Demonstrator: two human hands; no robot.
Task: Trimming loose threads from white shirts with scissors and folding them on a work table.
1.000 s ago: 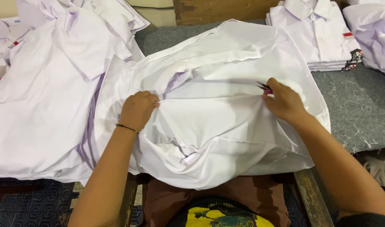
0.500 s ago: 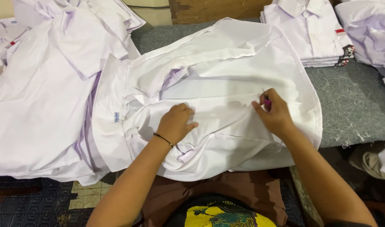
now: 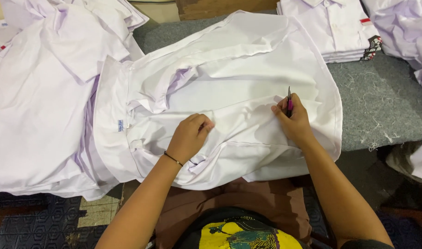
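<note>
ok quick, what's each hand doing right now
Left hand: fingers curled, pressing on the white shirt, holding nothing.
Right hand: closed on a small pink-handled tool.

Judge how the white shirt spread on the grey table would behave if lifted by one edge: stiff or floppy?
Probably floppy: the white shirt lies in soft folds and creases under the left hand. Likely light for its size, as the cloth looks thin. It might drag rather than slide, since the grey table looks felt-like and holds loose threads.
</note>
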